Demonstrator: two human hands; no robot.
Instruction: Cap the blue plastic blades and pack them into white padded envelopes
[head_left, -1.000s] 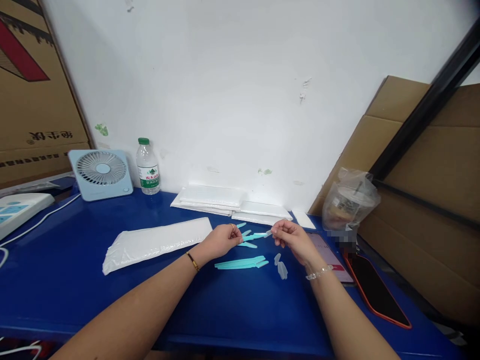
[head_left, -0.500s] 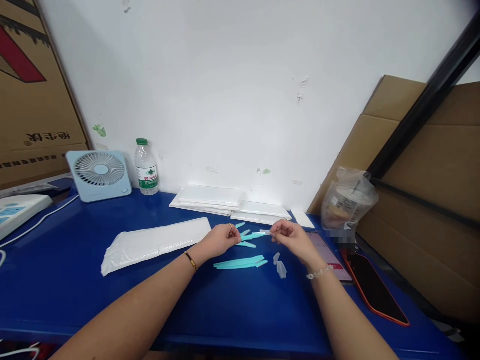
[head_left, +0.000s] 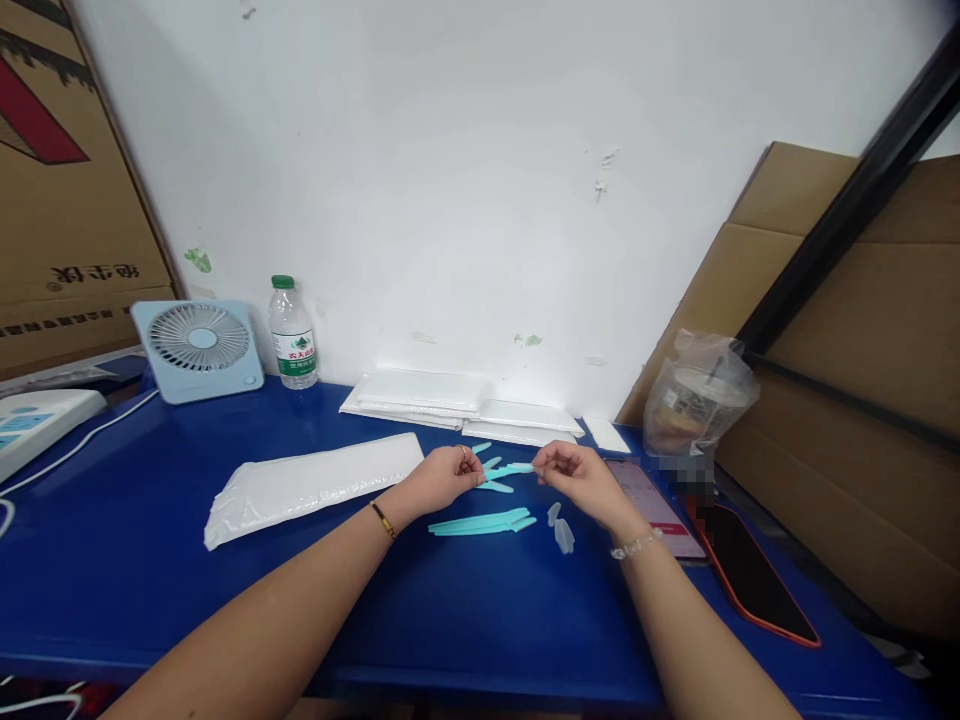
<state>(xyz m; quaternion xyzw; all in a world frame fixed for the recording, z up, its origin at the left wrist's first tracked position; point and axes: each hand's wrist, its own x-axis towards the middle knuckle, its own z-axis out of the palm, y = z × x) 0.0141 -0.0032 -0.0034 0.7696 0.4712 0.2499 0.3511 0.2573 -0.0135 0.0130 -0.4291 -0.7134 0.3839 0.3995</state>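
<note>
My left hand (head_left: pixel 448 478) pinches the handle of a teal eyebrow razor (head_left: pixel 498 474) that points right. At the razor's tip, a translucent blade cap (head_left: pixel 523 467) sits over the blade end, and the fingertips of my right hand (head_left: pixel 574 474) are closed on it. More teal razors (head_left: pixel 496 488) lie just behind and beneath my left fingers, partly hidden by them. Nearer to me is a small bundle of teal razors (head_left: pixel 480 522), lying side by side on the blue table (head_left: pixel 360 620). Several loose translucent caps (head_left: pixel 564 537) rest to the right of that bundle.
A white padded packet (head_left: pixel 315 490) lies left of my hands. Flat white packs (head_left: pixel 420 392) are stacked against the wall. A blue fan (head_left: pixel 201 345) and a water bottle (head_left: pixel 293 340) stand back left. Phones (head_left: pixel 757 570) and a bagged drink cup (head_left: pixel 694 405) are at right.
My right hand has moved slightly left, bringing the cap from just beyond the razor's tip onto its blade end. My left hand stays nearly still.
</note>
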